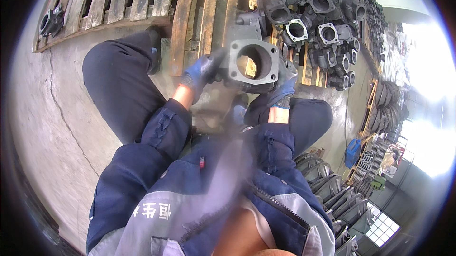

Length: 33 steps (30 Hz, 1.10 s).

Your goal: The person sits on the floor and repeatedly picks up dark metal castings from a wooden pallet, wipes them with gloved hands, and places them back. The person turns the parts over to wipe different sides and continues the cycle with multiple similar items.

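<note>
Both hands are on it: the grey metal part (264,60) sits right between them, out in front of the body, and that's the relation that counts here. The left hand (203,71) is up against its left side, blue glove curled inward, fingertips lost in blur and shadow. Across on the right flank, the right hand (286,82) presses in, its grey-coated fingers bent along the edge. So it's a two-sided hold, neither hand nearer than the other, each touching its own side.

The squarish face looks up toward the head, a bolt hole at each corner, and the big round opening runs down through the middle, leaning a little. That opening gives the clearest axis; how far the body stretches underneath is hidden, and whether anything below shares the weight, I can't tell.

Now look beyond it: up and to the right, a heap of similar parts (321,3) crowds a wooden pallet (208,18), and the right hand is clearly the closer one to that heap. The left hand has open concrete floor (61,109) away on its outer side.
</note>
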Tool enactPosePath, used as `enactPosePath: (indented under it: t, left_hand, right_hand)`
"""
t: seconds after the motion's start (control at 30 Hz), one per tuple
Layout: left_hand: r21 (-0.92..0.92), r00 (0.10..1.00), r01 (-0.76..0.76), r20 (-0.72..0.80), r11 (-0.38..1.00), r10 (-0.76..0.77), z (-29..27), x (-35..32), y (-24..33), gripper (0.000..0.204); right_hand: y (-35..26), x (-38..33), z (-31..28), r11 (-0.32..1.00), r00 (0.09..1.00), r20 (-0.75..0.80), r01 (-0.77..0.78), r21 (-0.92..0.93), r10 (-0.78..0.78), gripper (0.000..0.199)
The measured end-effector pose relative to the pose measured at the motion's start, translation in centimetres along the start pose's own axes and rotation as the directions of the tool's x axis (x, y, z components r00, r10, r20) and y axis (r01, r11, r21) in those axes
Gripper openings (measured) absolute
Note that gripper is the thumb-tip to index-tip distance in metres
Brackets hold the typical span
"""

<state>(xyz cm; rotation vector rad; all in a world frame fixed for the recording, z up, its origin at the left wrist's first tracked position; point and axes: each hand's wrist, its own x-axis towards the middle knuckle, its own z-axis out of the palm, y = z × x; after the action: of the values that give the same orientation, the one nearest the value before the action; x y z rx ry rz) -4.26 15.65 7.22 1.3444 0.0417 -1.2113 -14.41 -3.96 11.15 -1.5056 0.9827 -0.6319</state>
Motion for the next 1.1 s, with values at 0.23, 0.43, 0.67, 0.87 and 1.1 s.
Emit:
enactPosePath:
  t: [0.23,0.43,0.67,0.87,1.1]
  left_hand:
    - [-0.167,0.999,-0.024,0.032,0.986,0.029,0.6,0.7,-2.4,0.051]
    - [-0.103,0.999,-0.028,-0.047,0.994,0.024,0.9,-0.4,-0.8,0.049]
    - [0.008,0.916,-0.392,-0.084,0.92,0.391,1.5,-2.0,-0.1,0.063]
    - [0.354,0.711,-0.662,0.018,0.661,0.703,0.7,-0.9,-0.4,0.057]
    - [0.049,0.892,-0.441,-0.09,0.896,0.444,1.2,-1.7,0.0,0.052]
  right_hand:
    - [-1.8,-0.1,0.7,0.972,0.996,-0.088,0.012,-0.236,-0.034,0.019]
    - [-0.3,0.7,-0.1,0.93,0.977,-0.038,0.188,-0.315,-0.21,0.018]
    - [2.2,2.2,-2.3,0.998,0.998,-0.004,0.062,-0.025,-0.062,0.008]
    - [1.4,1.6,-2.4,0.916,0.92,0.231,0.36,-0.177,-0.317,0.016]
    - [-1.2,-0.2,-0.8,0.974,0.972,0.213,0.048,0.22,-0.096,0.01]
